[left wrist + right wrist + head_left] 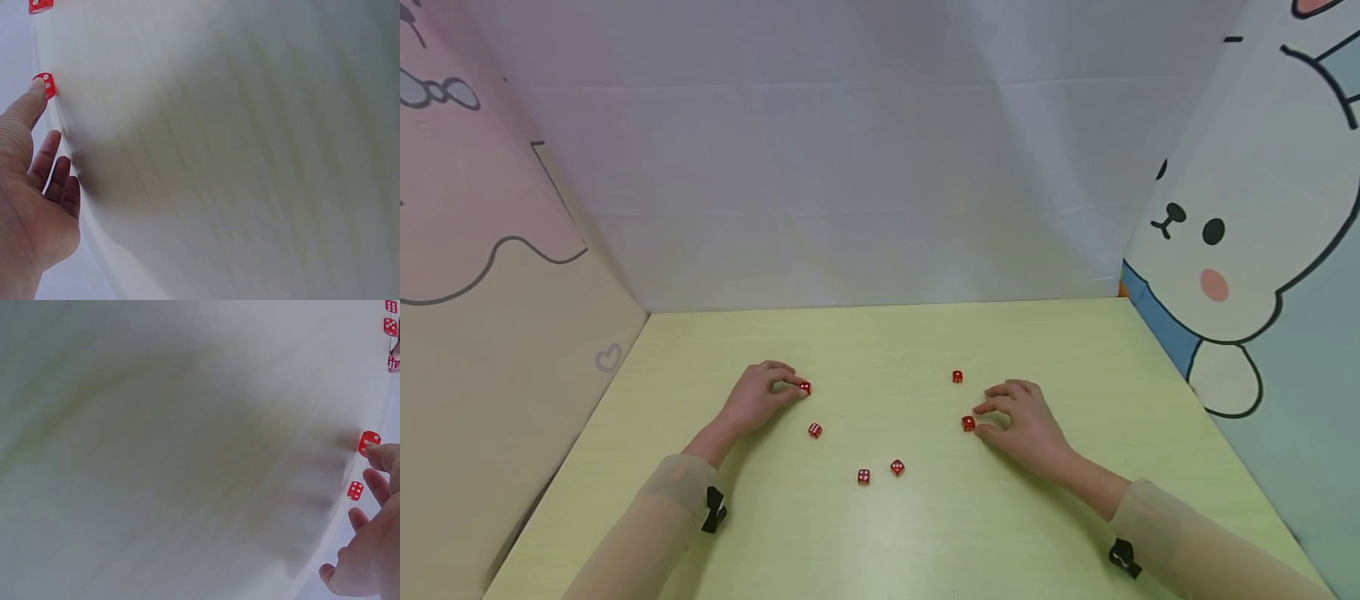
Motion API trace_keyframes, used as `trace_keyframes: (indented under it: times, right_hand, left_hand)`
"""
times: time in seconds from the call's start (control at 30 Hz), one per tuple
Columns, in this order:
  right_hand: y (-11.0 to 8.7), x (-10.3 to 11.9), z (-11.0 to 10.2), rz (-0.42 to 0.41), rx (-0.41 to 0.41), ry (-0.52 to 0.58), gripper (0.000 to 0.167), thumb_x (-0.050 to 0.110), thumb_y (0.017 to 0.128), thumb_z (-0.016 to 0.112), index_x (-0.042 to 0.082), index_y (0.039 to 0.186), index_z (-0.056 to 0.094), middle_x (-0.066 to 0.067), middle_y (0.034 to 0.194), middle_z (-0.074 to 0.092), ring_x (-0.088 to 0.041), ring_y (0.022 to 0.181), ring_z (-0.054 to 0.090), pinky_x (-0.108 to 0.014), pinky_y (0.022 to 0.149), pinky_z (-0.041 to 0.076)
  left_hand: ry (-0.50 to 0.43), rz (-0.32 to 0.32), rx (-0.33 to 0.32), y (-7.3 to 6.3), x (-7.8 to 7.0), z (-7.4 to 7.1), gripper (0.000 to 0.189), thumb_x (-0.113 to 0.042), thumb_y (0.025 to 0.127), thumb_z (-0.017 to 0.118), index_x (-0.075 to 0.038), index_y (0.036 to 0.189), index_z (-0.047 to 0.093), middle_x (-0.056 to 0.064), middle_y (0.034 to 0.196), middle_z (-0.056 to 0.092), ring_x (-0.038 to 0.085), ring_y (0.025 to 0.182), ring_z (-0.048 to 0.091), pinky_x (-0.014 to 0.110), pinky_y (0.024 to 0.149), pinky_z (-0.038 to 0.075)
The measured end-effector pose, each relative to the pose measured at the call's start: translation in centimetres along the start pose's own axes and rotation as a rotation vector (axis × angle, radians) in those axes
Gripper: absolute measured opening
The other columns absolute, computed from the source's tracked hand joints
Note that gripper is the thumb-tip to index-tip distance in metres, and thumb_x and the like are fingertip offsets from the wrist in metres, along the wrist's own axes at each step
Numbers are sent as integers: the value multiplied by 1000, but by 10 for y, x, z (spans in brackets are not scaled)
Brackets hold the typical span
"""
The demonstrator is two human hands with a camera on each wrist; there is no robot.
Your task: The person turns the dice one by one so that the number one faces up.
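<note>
On the left of the table, my left hand (763,398) pinches a red die (805,388) with white pips between thumb and fingertips. The left wrist view shows the thumb over this die (48,86), with the other fingers loosely bent. Across the table my right hand (1021,425) has its thumb and index fingertip at a second red die (967,423). In the right wrist view the thumb covers part of that die (367,439), and the remaining fingers are spread. Another red die (957,377) lies just beyond, left of the right fingertips.
Nearer the front lie more red dice: one die (815,430) just in front of the left hand, plus a die (863,476) and another die (897,467) close together mid-table. The pale wooden table (1000,533) meets a white back wall (880,208) and printed side panels.
</note>
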State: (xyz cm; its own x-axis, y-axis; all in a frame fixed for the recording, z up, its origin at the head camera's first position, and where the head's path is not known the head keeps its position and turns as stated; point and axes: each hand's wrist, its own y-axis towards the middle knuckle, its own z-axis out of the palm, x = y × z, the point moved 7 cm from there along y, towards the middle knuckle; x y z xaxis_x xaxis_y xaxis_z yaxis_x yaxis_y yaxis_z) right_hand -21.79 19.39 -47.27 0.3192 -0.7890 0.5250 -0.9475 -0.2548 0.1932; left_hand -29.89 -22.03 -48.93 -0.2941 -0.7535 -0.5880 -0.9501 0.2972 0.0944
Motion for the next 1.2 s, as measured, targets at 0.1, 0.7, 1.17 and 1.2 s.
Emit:
trace_keyframes:
  times: [0.1,0.7,1.17,1.2]
  right_hand:
    - [1,3,-1,-48,-10,-53,20,22,85,85,16,104,80,-11,127,64,-43,133,40,-62,108,35]
    - [6,6,1,-70,-12,-78,20,25,82,87,17,100,81,-11,124,65,-43,132,42,-62,107,36]
    - [4,5,5,-61,10,-56,12,22,83,86,21,94,81,-10,123,66,-44,129,43,-62,107,35]
    - [4,5,5,-60,10,-54,12,21,83,86,21,94,81,-10,123,66,-44,129,44,-62,107,36]
  left_hand:
    - [-2,-1,0,0,1,0,22,-29,94,77,-14,111,80,13,130,64,41,126,51,58,110,35]
    - [-6,-13,-5,-1,-1,0,22,-27,95,77,-13,111,80,13,130,64,41,125,50,57,109,36]
    - [-17,-2,-14,0,1,0,21,-29,93,78,-15,109,80,11,128,65,40,124,51,57,108,36]
    - [-19,-1,-14,0,0,0,21,-29,93,78,-15,109,80,11,128,65,40,125,51,57,108,36]
